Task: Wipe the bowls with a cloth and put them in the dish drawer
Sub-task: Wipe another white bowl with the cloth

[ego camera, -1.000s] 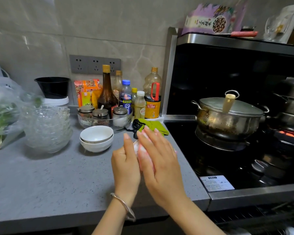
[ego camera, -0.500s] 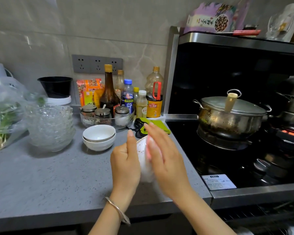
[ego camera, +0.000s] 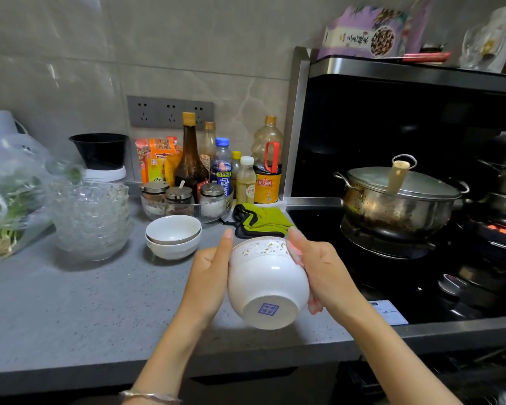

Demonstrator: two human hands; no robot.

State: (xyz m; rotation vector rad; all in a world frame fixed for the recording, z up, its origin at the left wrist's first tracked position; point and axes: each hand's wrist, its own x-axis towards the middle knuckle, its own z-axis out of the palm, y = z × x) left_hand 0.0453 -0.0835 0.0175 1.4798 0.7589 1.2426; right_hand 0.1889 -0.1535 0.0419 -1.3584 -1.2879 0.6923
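A white bowl with a gold-patterned rim (ego camera: 268, 283) is tilted above the grey counter (ego camera: 70, 311), its base with a blue stamp facing me. My left hand (ego camera: 209, 276) holds its left side, thumb up along the rim. On the right side my right hand (ego camera: 323, 271) grips it, fingers curled round the wall. Two stacked white bowls (ego camera: 173, 236) stand just behind on the counter. A green cloth with black trim (ego camera: 260, 219) lies beyond the held bowl, apart from both hands. The dish drawer is out of sight.
A stack of clear glass bowls (ego camera: 92, 219) and a bag of greens (ego camera: 9, 200) sit at left. Bottles and a seasoning jar tray (ego camera: 187, 200) line the wall. At right is a black stove (ego camera: 421, 273) with a lidded steel pot (ego camera: 398, 200).
The bowl, earlier mostly hidden between my hands, has tipped so its base faces me. My right hand has slid from across the front to the bowl's right side.
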